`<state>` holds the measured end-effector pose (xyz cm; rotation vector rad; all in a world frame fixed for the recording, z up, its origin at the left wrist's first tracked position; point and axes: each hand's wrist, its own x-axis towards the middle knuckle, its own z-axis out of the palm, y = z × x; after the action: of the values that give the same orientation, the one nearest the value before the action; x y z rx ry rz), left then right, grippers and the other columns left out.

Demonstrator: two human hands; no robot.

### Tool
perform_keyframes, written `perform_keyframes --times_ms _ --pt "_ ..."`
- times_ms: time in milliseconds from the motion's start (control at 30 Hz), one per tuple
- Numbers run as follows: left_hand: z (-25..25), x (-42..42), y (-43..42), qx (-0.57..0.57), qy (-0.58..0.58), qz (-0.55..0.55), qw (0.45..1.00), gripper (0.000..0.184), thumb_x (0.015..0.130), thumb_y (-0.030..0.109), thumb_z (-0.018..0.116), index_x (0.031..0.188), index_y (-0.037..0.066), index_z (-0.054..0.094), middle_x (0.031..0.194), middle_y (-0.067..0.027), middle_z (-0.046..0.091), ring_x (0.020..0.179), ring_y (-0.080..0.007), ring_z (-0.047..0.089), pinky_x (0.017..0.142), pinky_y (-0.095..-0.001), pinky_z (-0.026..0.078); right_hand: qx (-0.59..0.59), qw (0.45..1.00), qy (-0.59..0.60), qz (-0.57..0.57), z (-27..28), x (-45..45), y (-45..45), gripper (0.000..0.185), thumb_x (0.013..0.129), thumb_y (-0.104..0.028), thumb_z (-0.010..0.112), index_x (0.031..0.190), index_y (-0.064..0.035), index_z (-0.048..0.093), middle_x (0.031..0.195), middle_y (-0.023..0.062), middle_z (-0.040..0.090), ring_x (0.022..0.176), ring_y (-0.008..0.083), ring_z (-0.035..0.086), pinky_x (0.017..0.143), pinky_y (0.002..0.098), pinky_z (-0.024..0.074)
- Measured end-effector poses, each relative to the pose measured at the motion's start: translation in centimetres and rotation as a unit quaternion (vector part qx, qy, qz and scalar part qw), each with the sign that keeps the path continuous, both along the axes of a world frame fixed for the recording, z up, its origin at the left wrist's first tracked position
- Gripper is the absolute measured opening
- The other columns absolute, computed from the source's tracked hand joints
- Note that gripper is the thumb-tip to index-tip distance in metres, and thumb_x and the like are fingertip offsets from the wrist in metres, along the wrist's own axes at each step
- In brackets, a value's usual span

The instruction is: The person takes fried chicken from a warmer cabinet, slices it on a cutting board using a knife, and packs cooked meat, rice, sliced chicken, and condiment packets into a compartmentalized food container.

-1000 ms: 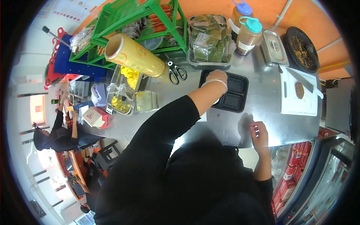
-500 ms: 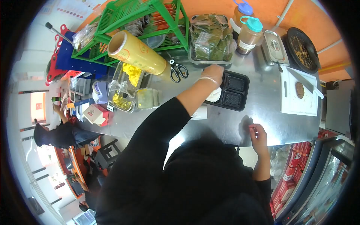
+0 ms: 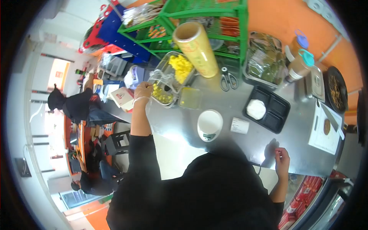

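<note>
My left hand (image 3: 143, 92), in a clear glove, is at the left edge of a clear container (image 3: 178, 91) with yellow shredded food in two heaps. Its fingers are closed on crumpled clear plastic film (image 3: 161, 78) that lies partly over the container. Bare, with fingers curled and nothing visible in them, my right hand (image 3: 282, 158) hovers by the table's front edge. A black compartment tray (image 3: 273, 100) with a white rice mound (image 3: 256, 109) in one compartment sits between the hands. Left of it are a white digital scale (image 3: 209, 124) and a printed paper slip (image 3: 240, 125).
A yellow wrap roll (image 3: 196, 50), scissors (image 3: 229, 79) and a small square tub (image 3: 190, 97) stand nearby. Behind are green racks (image 3: 243, 34) and a leaf-filled tray (image 3: 264, 59). Bottles (image 3: 301, 65), a pan (image 3: 337, 90) and a cutting board (image 3: 322, 132) with a knife are right. Co-workers are left.
My left hand has moved from the black tray leftward to the yellow food container. The view has swung left, and the scale now shows. My right hand stays curled by the table edge.
</note>
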<state>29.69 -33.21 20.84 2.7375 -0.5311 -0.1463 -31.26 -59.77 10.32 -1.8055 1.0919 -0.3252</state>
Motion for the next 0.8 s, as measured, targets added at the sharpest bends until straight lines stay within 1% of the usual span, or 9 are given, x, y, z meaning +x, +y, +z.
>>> perform_keyframes --times_ms 133,200,333,400,467,533,567,733,800 --pt "-4.0 4.6 3.1 0.002 0.024 0.005 1.0 0.031 0.078 0.028 0.064 0.101 0.008 0.07 0.099 -0.0166 0.07 0.094 -0.0302 0.067 0.084 -0.0381 0.05 -0.003 1.0 0.015 0.017 1.2 2.3 0.6 0.011 0.093 -0.008 0.055 0.1 -0.0036 0.062 0.091 0.0035 0.06 0.076 0.0112 0.055 0.062 0.0238 0.0456" --pt "-3.4 2.7 1.5 0.043 0.022 -0.032 0.998 0.032 0.079 0.028 0.063 0.104 0.009 0.069 0.105 -0.0159 0.069 0.101 -0.0318 0.065 0.09 -0.0384 0.049 -0.008 1.0 0.019 0.018 2.4 3.4 0.9 0.011 0.094 -0.009 0.054 0.099 -0.0031 0.062 0.09 0.0032 0.06 0.074 0.0118 0.055 0.064 0.0239 0.0449" --pt "-2.3 -0.1 -0.4 0.08 0.026 -0.105 0.991 0.037 0.081 0.027 0.061 0.113 0.01 0.066 0.112 -0.0174 0.067 0.106 -0.0315 0.062 0.091 -0.0393 0.047 -0.011 1.0 0.019 0.012 1.6 3.9 1.1 0.012 0.093 -0.01 0.057 0.103 -0.0036 0.06 0.092 0.0065 0.062 0.074 0.0122 0.058 0.058 0.0247 0.0471" --pt "-1.1 -2.9 -1.3 0.021 -0.044 -0.086 0.995 0.039 0.083 0.025 0.06 0.117 0.007 0.063 0.112 -0.0203 0.065 0.104 -0.033 0.063 0.09 -0.04 0.048 0.022 0.998 0.005 -0.055 1.0 4.5 1.4 0.013 0.094 -0.012 0.056 0.104 -0.0033 0.058 0.088 0.0074 0.064 0.07 0.0116 0.058 0.058 0.0249 0.047" --pt "0.7 -6.6 -3.3 -0.032 -0.028 -0.105 0.994 0.039 0.083 0.024 0.061 0.118 0.006 0.062 0.112 -0.0209 0.065 0.103 -0.0338 0.063 0.089 -0.04 0.048 0.071 0.994 -0.013 -0.082 0.4 5.2 1.4 0.013 0.095 -0.013 0.056 0.103 -0.0031 0.057 0.086 0.0074 0.065 0.069 0.0113 0.059 0.058 0.025 0.0472" --pt "0.3 -9.7 -4.8 -0.129 -0.015 -0.159 0.979 0.04 0.083 0.016 0.064 0.12 0.004 0.059 0.112 -0.0203 0.064 0.099 -0.0329 0.063 0.085 -0.0386 0.05 0.145 0.983 -0.061 -0.095 -1.3 5.6 1.3 0.013 0.096 -0.015 0.055 0.1 -0.0032 0.056 0.082 0.0072 0.067 0.066 0.0112 0.059 0.058 0.0249 0.0477" --pt "0.0 -11.2 -5.3 -0.129 -0.012 -0.16 0.979 0.04 0.083 0.016 0.064 0.12 0.004 0.059 0.112 -0.0203 0.064 0.099 -0.0329 0.063 0.085 -0.0386 0.05 0.158 0.98 -0.077 -0.092 -1.4 6.5 1.5 0.012 0.095 -0.014 0.055 0.101 -0.003 0.056 0.083 0.0073 0.067 0.066 0.0116 0.06 0.059 0.025 0.0483" --pt "0.0 -17.3 -7.3 -0.117 0.064 -0.213 0.968 0.043 0.083 0.008 0.065 0.124 0.007 0.054 0.106 -0.0147 0.062 0.086 -0.0256 0.063 0.077 -0.0355 0.051 0.108 0.992 -0.033 -0.051 -0.3 11.4 3.4 0.016 0.09 -0.011 0.061 0.102 -0.0024 0.055 0.083 0.0103 0.067 0.069 0.0156 0.063 0.064 0.0298 0.0507" --pt "-0.5 -18.9 -8.0 -0.143 0.098 -0.229 0.958 0.044 0.083 0.008 0.065 0.125 0.006 0.052 0.107 -0.0143 0.06 0.086 -0.0247 0.061 0.076 -0.0349 0.051 -0.022 0.996 -0.024 -0.081 0.4 12.7 3.7 0.018 0.088 -0.01 0.062 0.103 -0.0029 0.054 0.084 0.0128 0.064 0.072 0.0235 0.063 0.066 0.0343 0.0499"
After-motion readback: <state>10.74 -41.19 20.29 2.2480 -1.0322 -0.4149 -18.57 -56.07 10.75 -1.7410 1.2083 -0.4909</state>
